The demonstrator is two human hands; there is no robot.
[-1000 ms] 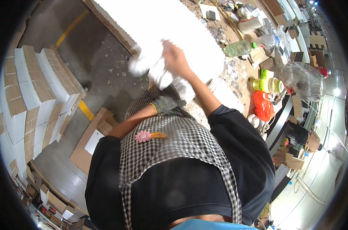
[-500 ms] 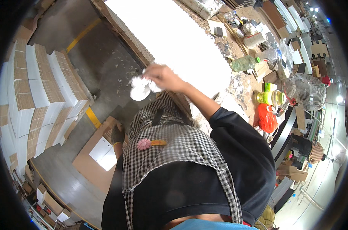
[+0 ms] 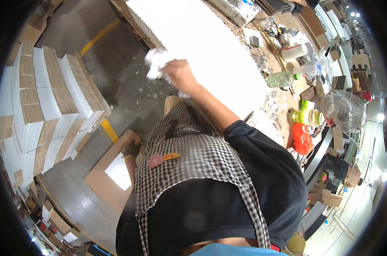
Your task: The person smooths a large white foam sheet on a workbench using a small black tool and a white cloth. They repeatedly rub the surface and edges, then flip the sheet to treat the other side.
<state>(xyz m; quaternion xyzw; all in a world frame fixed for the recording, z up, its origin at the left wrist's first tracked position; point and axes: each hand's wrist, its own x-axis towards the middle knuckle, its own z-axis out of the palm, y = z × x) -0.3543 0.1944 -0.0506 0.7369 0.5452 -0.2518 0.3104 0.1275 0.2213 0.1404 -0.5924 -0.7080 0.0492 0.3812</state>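
Note:
My right hand (image 3: 181, 77) is closed on a crumpled white cloth (image 3: 157, 64), which bunches out past the fingers. It is over the near left edge of a stack of white sheets (image 3: 197, 55) with ridged sides. Low at my left side hangs my left hand (image 3: 131, 148), in a dark glove with a yellowish cuff. Its fingers are too dark and small to make out. In this view it overlaps a brown board (image 3: 100, 173) that has a white rectangular patch (image 3: 119, 171); whether they touch is unclear.
Tall stacks of white and brown sheets (image 3: 53, 98) stand on the floor at left. Right of the white stack, the stained worktable (image 3: 272, 106) carries a green-capped bottle (image 3: 282, 79), a yellow-green jar (image 3: 306, 117), a red plastic bag (image 3: 302, 138) and a wire fan (image 3: 345, 111).
My right hand and the white cloth have moved up and slightly away from me in the picture. The whole view has shifted a little. My left hand stays low at my side.

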